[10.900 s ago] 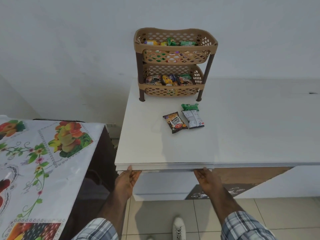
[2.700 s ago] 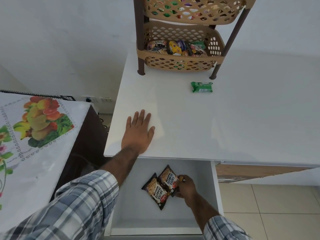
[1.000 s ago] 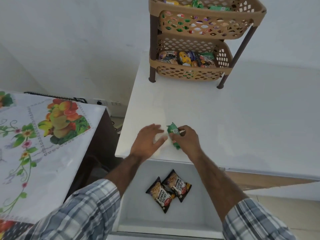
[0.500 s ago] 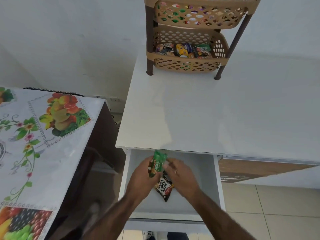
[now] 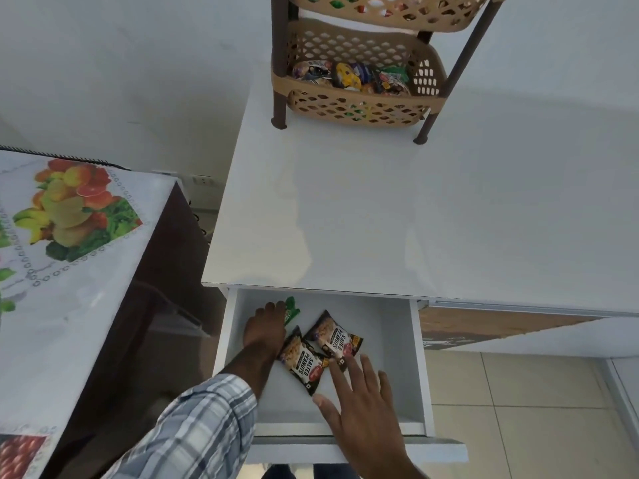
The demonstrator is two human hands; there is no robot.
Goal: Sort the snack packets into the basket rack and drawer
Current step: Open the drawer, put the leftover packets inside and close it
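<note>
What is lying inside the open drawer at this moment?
Two salted peanut packets lie side by side in the drawer. A green packet is beside them, held by the left hand, which hides most of it. The right hand covers the drawer's front part.

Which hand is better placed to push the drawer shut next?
Right: the right hand hovers open near the drawer front; the left hand is deep inside, holding the green packet.
</note>
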